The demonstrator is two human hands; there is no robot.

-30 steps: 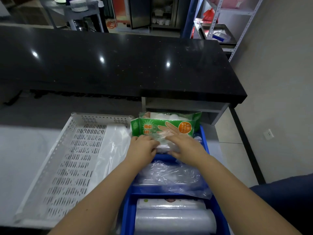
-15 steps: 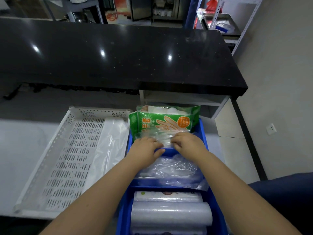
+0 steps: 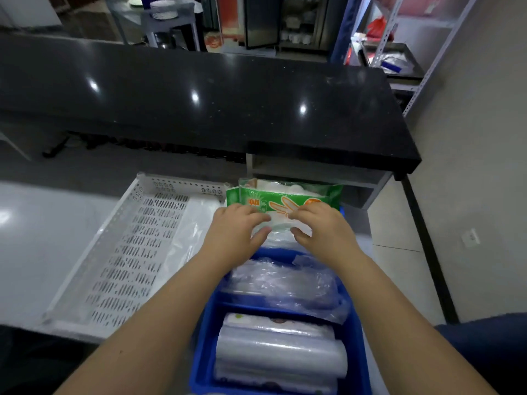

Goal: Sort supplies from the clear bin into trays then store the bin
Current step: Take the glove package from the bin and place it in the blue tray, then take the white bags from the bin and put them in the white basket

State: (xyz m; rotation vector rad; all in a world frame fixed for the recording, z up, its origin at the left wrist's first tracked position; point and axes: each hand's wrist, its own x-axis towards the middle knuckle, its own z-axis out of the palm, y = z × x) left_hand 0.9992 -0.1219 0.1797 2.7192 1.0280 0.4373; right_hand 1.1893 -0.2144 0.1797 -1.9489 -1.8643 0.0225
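Pinching green pack (image 3: 288, 195) | left hand (image 3: 236, 229), right hand (image 3: 322, 229) | orange hand graphic

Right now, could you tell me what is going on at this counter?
A person is sorting supplies. The left hand and right hand together grip a clear packet at the far end of the blue tray, just in front of the upright green glove packs. Crumpled clear bags fill the middle compartment and film rolls the near one. The white perforated tray on the left holds a plastic sheet.
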